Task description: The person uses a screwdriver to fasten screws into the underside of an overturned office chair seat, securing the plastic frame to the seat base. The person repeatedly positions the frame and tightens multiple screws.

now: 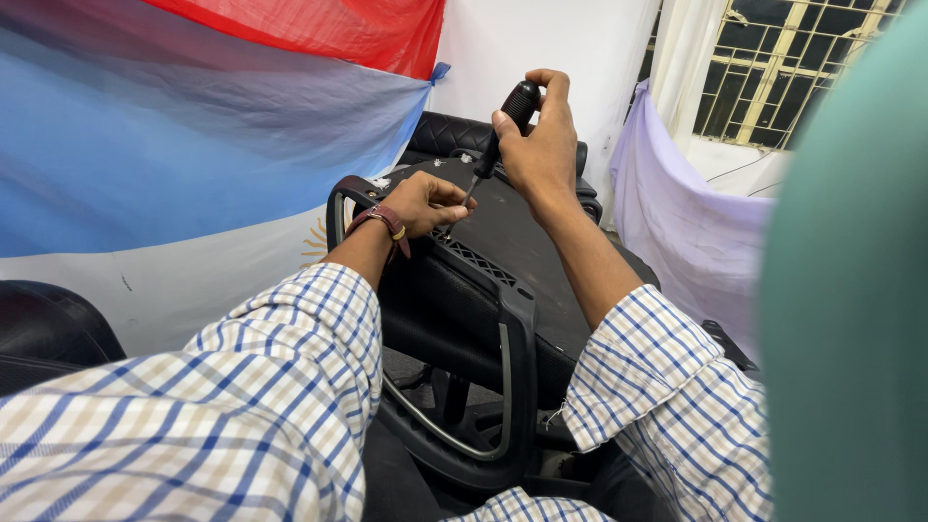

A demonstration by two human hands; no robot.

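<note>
Screwdriver [495, 140] tip hidden behind fingers [454, 205]

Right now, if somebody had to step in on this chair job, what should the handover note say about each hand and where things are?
Right hand: wrapped around the black handle of the screwdriver, held nearly upright, tip down on the chair's underside.
Left hand: resting on the black chair base, fingertips pinched right at the screwdriver tip, steadying it.
Chair: upturned, with the armrest loop facing the person.
Done: tool is placed at the fastening point.
Left: whether the screw is in or out is hidden by the fingers; check it before turning.
</note>
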